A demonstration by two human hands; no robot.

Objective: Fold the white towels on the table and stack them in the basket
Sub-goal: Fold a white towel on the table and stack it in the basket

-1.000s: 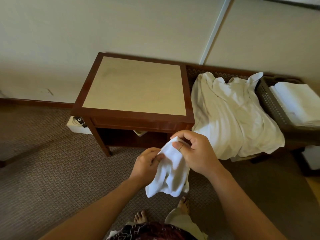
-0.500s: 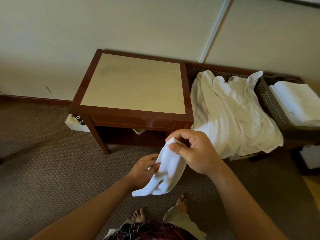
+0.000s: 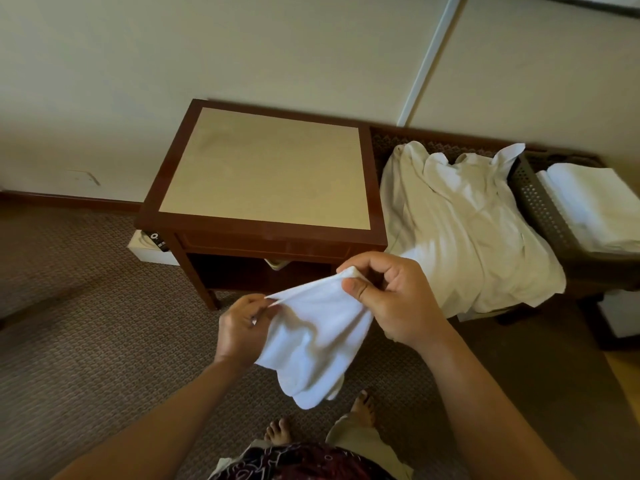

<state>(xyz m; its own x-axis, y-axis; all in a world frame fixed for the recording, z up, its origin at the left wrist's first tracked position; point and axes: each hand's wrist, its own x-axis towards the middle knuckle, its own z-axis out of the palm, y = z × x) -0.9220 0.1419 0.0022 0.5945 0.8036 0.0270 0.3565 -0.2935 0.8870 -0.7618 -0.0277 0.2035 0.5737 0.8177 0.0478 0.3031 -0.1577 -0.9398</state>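
A small white towel (image 3: pixel 317 337) hangs in the air in front of the brown wooden table (image 3: pixel 266 174). My left hand (image 3: pixel 242 329) pinches its left top corner and my right hand (image 3: pixel 391 299) pinches the right top corner, a little higher. The top edge is stretched between them and the rest droops in folds. A pile of loose white towels (image 3: pixel 464 233) lies on a low bench to the right of the table. At the far right a dark perforated basket (image 3: pixel 540 209) holds folded white towels (image 3: pixel 595 206).
The table stands against a cream wall, its beige top bare. A white box (image 3: pixel 147 249) with a black item on it sits on the carpet by the table's left leg. My bare feet (image 3: pixel 362 408) are on the patterned carpet below the towel.
My hands have moved apart, the left one to the left, pulling the bunched towel open along its top edge. The view has shifted slightly.
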